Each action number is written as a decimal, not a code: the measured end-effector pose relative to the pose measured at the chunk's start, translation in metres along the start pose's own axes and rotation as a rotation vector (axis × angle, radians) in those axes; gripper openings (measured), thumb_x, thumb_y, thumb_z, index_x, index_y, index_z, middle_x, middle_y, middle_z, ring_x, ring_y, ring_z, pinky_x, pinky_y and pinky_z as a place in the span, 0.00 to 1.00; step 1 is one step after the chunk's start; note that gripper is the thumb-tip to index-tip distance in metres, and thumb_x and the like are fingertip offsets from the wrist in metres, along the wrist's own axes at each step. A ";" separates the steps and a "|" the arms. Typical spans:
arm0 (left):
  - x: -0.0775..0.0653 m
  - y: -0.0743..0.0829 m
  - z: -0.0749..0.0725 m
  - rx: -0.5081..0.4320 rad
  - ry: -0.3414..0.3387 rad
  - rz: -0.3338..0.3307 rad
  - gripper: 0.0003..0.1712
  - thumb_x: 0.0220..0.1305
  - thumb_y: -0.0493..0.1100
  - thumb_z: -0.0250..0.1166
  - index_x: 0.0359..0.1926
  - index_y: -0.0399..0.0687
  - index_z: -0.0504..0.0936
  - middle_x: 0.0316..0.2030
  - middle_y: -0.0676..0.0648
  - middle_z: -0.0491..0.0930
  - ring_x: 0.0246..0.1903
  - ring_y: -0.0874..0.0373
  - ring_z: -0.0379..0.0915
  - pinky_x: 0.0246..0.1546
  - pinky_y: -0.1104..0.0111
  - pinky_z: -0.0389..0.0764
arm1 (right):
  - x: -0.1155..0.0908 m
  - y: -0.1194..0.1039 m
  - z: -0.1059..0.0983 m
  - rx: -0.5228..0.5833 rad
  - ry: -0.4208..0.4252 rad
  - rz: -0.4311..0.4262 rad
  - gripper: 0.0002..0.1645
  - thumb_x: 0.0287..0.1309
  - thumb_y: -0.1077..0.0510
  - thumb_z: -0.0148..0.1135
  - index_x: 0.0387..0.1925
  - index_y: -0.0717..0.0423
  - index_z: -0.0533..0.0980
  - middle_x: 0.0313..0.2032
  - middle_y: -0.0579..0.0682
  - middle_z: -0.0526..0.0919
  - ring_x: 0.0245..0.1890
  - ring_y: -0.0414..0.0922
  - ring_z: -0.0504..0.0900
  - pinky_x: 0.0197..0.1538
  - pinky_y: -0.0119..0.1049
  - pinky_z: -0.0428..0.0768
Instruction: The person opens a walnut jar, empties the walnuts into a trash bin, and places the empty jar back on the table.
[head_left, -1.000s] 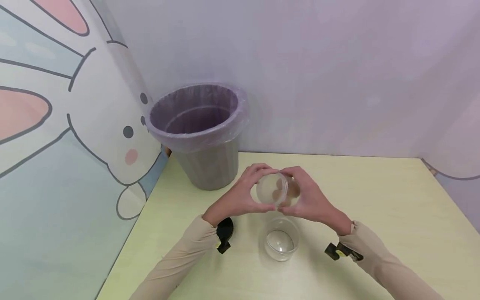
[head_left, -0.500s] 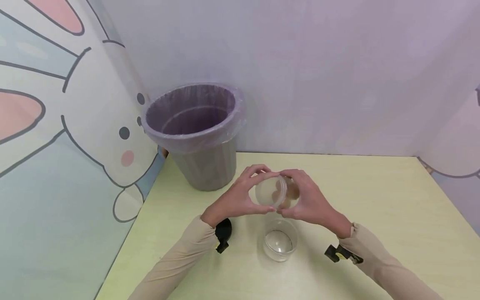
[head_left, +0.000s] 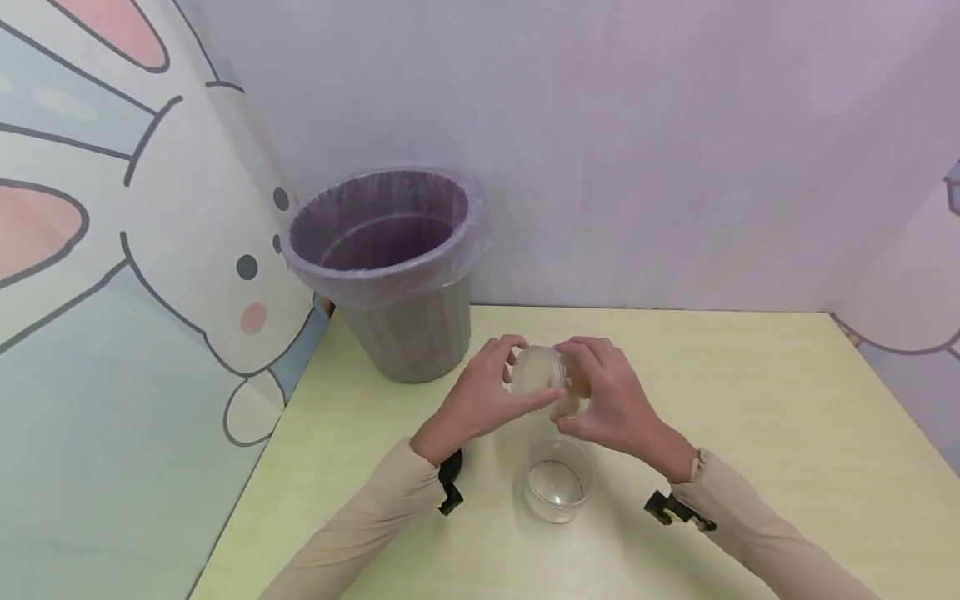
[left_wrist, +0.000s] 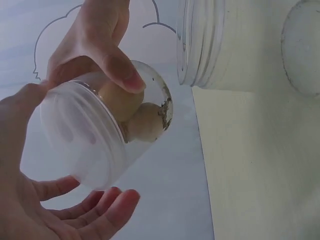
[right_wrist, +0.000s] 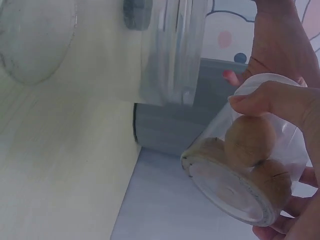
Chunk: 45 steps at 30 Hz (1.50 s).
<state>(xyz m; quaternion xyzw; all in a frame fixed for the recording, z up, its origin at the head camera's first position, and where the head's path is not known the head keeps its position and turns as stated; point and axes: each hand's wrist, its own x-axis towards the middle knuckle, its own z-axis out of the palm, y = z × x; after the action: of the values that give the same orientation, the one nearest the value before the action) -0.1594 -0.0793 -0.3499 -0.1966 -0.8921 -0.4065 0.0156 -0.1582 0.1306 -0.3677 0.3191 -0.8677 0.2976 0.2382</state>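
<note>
Both hands hold a small clear plastic jar [right_wrist: 215, 150] tilted on its side above the table. My left hand [head_left: 483, 392] curls round its frosted, translucent lid [left_wrist: 82, 135], thumb at the rim and the other fingers loosely spread below in the left wrist view. Gripping the jar body from the other side is my right hand [head_left: 618, 396], its thumb pressed along the wall. Several round brown balls [right_wrist: 250, 140] lie inside; dark marks show round the base. The lid sits on the jar's mouth. Just below the hands a second clear jar [head_left: 558, 492] stands upright without a lid.
A grey bin [head_left: 412, 333] with a thin plastic liner stands at the back left of the pale yellow table [head_left: 720, 400]. A pale wall rises behind, and a rabbit-printed panel [head_left: 187, 208] borders the left side. Dark camera mounts [head_left: 450, 492] sit at the wrists.
My left hand has turned about the lid: its thumb has moved up and right across the rim, and its fingers have shifted. The right hand keeps hold of the jar, slightly turned.
</note>
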 end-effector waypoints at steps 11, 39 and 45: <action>-0.002 -0.004 -0.017 0.013 -0.067 0.473 0.34 0.51 0.49 0.73 0.60 0.60 0.72 0.63 0.54 0.62 0.62 0.59 0.56 0.54 0.61 0.70 | -0.003 0.006 -0.006 0.096 -0.055 0.073 0.53 0.18 0.53 0.83 0.55 0.55 0.69 0.48 0.49 0.75 0.48 0.48 0.71 0.45 0.50 0.71; 0.004 -0.005 -0.011 0.056 -0.165 0.598 0.38 0.47 0.40 0.70 0.62 0.62 0.70 0.63 0.49 0.57 0.61 0.56 0.54 0.52 0.64 0.70 | -0.004 0.001 -0.012 0.109 -0.082 0.072 0.52 0.17 0.53 0.83 0.54 0.53 0.70 0.48 0.47 0.76 0.48 0.48 0.71 0.47 0.52 0.70; 0.003 -0.004 -0.003 0.048 -0.069 0.400 0.39 0.48 0.56 0.71 0.62 0.63 0.68 0.52 0.52 0.62 0.47 0.60 0.63 0.37 0.69 0.74 | -0.005 -0.001 -0.012 0.079 -0.065 0.051 0.51 0.18 0.53 0.82 0.53 0.53 0.70 0.49 0.48 0.75 0.49 0.48 0.70 0.48 0.51 0.69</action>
<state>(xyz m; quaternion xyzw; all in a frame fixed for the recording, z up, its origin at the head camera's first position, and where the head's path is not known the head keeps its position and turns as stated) -0.1637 -0.0833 -0.3502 -0.3832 -0.8448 -0.3668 0.0699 -0.1516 0.1405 -0.3619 0.3156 -0.8704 0.3269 0.1896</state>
